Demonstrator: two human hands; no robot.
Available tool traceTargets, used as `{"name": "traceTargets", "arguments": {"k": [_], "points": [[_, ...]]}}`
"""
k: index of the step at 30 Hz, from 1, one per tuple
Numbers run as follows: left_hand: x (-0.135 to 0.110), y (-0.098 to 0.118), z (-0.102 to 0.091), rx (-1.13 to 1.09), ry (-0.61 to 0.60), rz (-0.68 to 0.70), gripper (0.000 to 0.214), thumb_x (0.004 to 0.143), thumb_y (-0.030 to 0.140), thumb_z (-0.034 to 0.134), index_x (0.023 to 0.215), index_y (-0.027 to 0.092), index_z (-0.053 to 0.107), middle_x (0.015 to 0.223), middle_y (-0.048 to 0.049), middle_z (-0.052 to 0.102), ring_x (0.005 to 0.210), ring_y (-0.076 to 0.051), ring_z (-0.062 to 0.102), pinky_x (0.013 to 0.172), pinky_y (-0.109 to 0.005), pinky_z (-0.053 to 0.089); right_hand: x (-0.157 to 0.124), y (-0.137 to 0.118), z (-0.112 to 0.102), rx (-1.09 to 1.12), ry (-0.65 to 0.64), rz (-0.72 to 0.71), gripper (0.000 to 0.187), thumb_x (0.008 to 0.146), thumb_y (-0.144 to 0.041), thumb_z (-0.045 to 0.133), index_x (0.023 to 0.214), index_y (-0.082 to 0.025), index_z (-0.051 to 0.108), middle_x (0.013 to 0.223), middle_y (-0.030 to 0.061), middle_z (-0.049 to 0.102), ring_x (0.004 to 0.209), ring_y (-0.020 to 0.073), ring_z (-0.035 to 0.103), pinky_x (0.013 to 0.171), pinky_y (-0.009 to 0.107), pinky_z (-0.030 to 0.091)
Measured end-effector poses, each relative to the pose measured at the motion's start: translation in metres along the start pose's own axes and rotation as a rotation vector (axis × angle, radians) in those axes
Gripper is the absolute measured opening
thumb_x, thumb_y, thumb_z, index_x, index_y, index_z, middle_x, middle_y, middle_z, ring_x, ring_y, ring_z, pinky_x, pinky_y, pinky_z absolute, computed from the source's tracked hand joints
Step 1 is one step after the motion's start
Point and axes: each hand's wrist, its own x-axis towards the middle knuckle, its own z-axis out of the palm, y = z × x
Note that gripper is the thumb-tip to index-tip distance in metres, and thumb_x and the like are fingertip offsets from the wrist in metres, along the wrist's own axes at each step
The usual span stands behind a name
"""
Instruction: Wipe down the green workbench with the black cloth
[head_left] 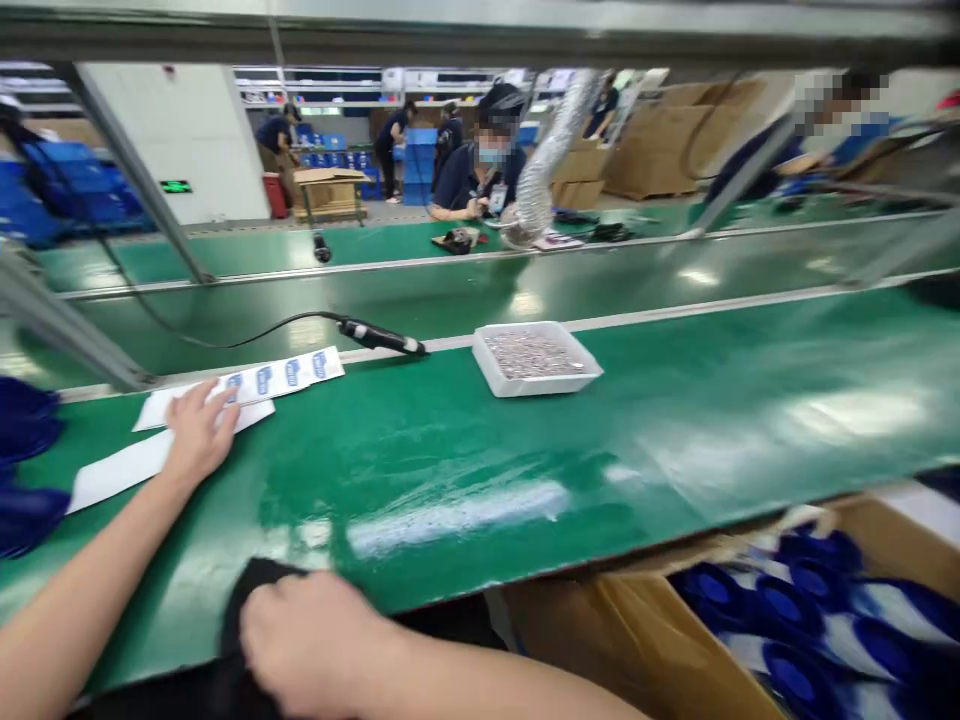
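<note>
My left hand (199, 435) lies on two paper strips at the left of the green bench, fingers stretched out and somewhat apart. Under its fingertips is a strip of stickers (289, 376) with blue print; a plain white strip (124, 468) lies nearer to me. My right hand (307, 640) is closed at the bench's front edge, its fingers curled against a black cloth-like piece (251, 590). Motion blur and the hand itself hide most of that piece. Dark blue items (26, 470) are at the far left.
A black electric screwdriver (382, 337) with a cable rests by the bench's back rail. Beside it stands a white tray (536, 385) of small metal parts. At lower right, a cardboard box (637, 640) holds several blue round items (787, 680). Co-workers sit across the line.
</note>
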Motion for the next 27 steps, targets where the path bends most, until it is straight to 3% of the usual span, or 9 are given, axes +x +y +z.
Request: {"name": "traceTargets", "arguments": {"k": [2, 3, 5, 7, 10, 16, 19, 23, 27], "points": [[-0.002, -0.005, 0.002, -0.003, 0.014, -0.007, 0.057, 0.106, 0.053, 0.036, 0.131, 0.016, 0.07, 0.147, -0.0196, 0.056, 0.14, -0.036, 0.048, 0.121, -0.062, 0.023, -0.052, 0.023, -0.007, -0.039, -0.015, 0.109, 0.017, 0.09, -0.023, 0.065, 0.103, -0.013, 0.067, 0.093, 0.0071, 0.065, 0.075, 0.0244, 0.064, 0.048, 0.037, 0.039], [-0.003, -0.007, 0.004, -0.009, 0.021, -0.014, 0.054, 0.106, 0.052, 0.037, 0.131, 0.018, 0.07, 0.148, -0.0182, 0.056, 0.14, -0.034, 0.048, 0.121, -0.06, 0.023, -0.081, 0.037, -0.01, -0.059, 0.048, 0.128, 0.03, 0.088, -0.023, 0.067, 0.116, -0.012, 0.066, 0.096, 0.0079, 0.067, 0.079, 0.0251, 0.065, 0.054, 0.038, 0.044], [-0.002, -0.011, 0.007, -0.032, 0.044, -0.03, 0.05, 0.107, 0.05, 0.039, 0.132, 0.021, 0.07, 0.147, -0.0163, 0.056, 0.139, -0.031, 0.049, 0.12, -0.057, 0.026, -0.128, 0.065, -0.017, -0.174, 0.181, 0.083, 0.043, 0.088, -0.011, 0.057, 0.131, -0.013, 0.062, 0.1, 0.0096, 0.07, 0.083, 0.0248, 0.066, 0.061, 0.037, 0.047], [0.002, -0.014, 0.01, -0.059, 0.065, -0.03, 0.046, 0.108, 0.049, 0.041, 0.133, 0.024, 0.069, 0.148, -0.0138, 0.056, 0.14, -0.029, 0.048, 0.121, -0.055, 0.026, -0.146, 0.084, -0.024, -0.259, 0.19, -0.03, 0.051, 0.087, -0.003, 0.048, 0.136, -0.012, 0.059, 0.101, 0.0104, 0.071, 0.084, 0.0219, 0.066, 0.068, 0.034, 0.05], [0.011, -0.018, 0.014, -0.081, 0.123, -0.033, 0.044, 0.108, 0.049, 0.044, 0.134, 0.023, 0.068, 0.152, -0.0149, 0.053, 0.142, -0.029, 0.045, 0.122, -0.055, 0.023, -0.107, 0.081, -0.025, -0.185, 0.092, -0.165, 0.054, 0.083, -0.002, 0.047, 0.135, -0.011, 0.058, 0.098, 0.0089, 0.069, 0.081, 0.0214, 0.062, 0.064, 0.034, 0.046], [0.013, -0.038, 0.009, -0.102, 0.172, 0.008, 0.045, 0.108, 0.049, 0.042, 0.133, 0.02, 0.068, 0.149, -0.0161, 0.055, 0.141, -0.029, 0.047, 0.122, -0.054, 0.024, 0.074, 0.022, 0.008, -0.024, -0.148, -0.467, 0.035, 0.095, -0.027, 0.064, 0.126, -0.012, 0.06, 0.104, 0.005, 0.064, 0.085, 0.0216, 0.056, 0.055, 0.039, 0.034], [0.005, -0.058, -0.006, -0.115, 0.172, 0.029, 0.048, 0.108, 0.049, 0.041, 0.136, 0.018, 0.066, 0.151, -0.016, 0.053, 0.141, -0.028, 0.047, 0.12, -0.05, 0.031, 0.125, 0.028, 0.009, -0.046, -0.143, -0.434, 0.022, 0.1, -0.031, 0.061, 0.117, -0.016, 0.063, 0.107, 0.0047, 0.064, 0.089, 0.0202, 0.059, 0.056, 0.037, 0.03], [-0.011, -0.084, -0.029, -0.147, 0.193, 0.005, 0.049, 0.109, 0.048, 0.042, 0.136, 0.014, 0.065, 0.143, -0.0174, 0.059, 0.136, -0.027, 0.052, 0.118, -0.046, 0.036, 0.101, 0.081, -0.009, -0.103, -0.044, -0.151, 0.025, 0.104, -0.023, 0.053, 0.125, -0.018, 0.065, 0.105, 0.0061, 0.065, 0.093, 0.0204, 0.061, 0.065, 0.035, 0.036], [-0.019, -0.094, -0.04, -0.197, 0.206, -0.007, 0.047, 0.109, 0.045, 0.042, 0.136, 0.014, 0.064, 0.137, -0.0146, 0.064, 0.13, -0.024, 0.057, 0.114, -0.042, 0.042, 0.003, 0.115, -0.025, -0.012, -0.057, -0.306, 0.039, 0.104, -0.016, 0.041, 0.136, -0.022, 0.064, 0.089, 0.0081, 0.062, 0.079, 0.0208, 0.058, 0.066, 0.035, 0.04]]}}
